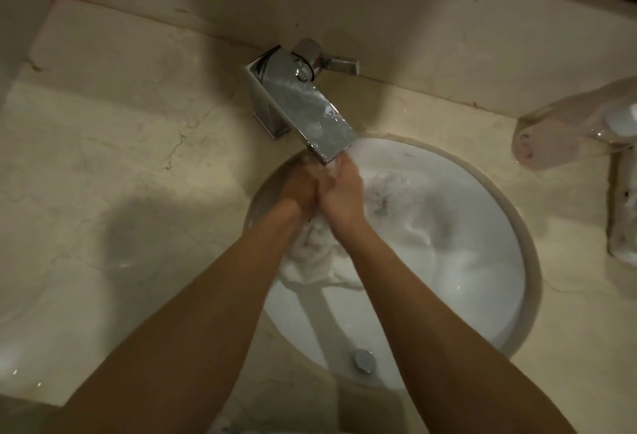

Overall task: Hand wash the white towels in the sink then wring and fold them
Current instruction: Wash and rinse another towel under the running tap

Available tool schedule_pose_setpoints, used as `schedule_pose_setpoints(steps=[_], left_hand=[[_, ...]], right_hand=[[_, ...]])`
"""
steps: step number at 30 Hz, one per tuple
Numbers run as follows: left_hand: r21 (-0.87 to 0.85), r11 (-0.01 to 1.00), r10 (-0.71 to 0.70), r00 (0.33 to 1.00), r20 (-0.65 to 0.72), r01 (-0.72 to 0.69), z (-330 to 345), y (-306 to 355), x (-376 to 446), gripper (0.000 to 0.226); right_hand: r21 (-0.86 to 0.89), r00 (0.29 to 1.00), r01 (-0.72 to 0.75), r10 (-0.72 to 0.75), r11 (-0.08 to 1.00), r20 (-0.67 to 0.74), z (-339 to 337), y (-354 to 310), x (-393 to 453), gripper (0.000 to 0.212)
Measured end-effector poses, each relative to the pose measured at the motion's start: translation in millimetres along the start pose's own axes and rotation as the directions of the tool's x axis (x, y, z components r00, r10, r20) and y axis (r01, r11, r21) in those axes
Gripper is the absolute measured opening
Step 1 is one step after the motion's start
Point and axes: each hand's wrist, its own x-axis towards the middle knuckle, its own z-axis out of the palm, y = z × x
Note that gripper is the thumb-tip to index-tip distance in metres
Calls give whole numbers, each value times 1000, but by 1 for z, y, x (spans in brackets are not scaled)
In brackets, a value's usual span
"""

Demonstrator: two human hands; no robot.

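1. Now, the left hand (299,188) and right hand (341,188) are pressed close together under the faucet (303,113) spout, seemingly bunching the top of a white towel (315,254); the fingers are blurred, so the exact grip is unclear.
2. Work the cloth between both palms, feeding fresh folds upward.
3. The towel hangs below the wrists into the sink (448,295); more white cloth (389,192) lies soaking to the right.
4. Keep the scrubbing low in the bowl so water stays off the marble counter (120,175).
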Motion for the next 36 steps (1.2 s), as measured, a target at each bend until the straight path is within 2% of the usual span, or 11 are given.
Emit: schedule_pose_setpoints(steps=[4, 7, 13, 18, 20, 22, 25, 27, 29, 32, 36], left_hand=[[32, 999, 34, 997, -74, -32, -9, -24, 10, 34], [-63, 998, 12, 999, -50, -15, -12, -21, 4, 36], [309, 949, 75, 996, -42, -59, 4, -13, 2, 41], [280, 960, 8, 999, -40, 3, 2, -7, 9, 35], [328, 944, 63, 997, -48, -44, 2, -8, 0, 35], [130, 991, -30, 999, -10, 31, -5, -17, -3, 26], [-269, 888, -345, 928, 143, 372, -27, -36, -4, 29], [-358, 809, -395, 883, 255, 465, -36, -46, -8, 23], [-376, 800, -363, 876, 319, 468, -38, -51, -11, 23], [-179, 934, -261, 933, 246, 308, -25, -47, -10, 26], [66, 993, -92, 996, -18, 93, -14, -31, -1, 25]], right_hand=[[-25, 999, -5, 4, 1000, -53, 2, -1, 15, 26], [-109, 999, 12, -6, 994, 53, 11, 2, 6, 31], [-88, 989, -122, 113, 989, -96, -6, 15, 25, 24], [121, 985, -76, 55, 990, 165, -16, 34, -3, 9], [384, 960, -269, 215, 883, 177, -34, 48, 6, 10], [611, 867, -495, 303, 618, 396, -55, 61, 7, 24], [635, 755, -654, 304, 411, 581, -78, 81, -17, 69], [642, 727, -687, 289, 341, 623, -83, 91, -32, 70], [621, 703, -708, 255, 336, 664, -79, 92, -40, 56], [619, 741, -654, 205, 434, 639, -61, 73, -33, 45], [638, 859, -487, 194, 597, 474, -58, 44, -20, 83]])
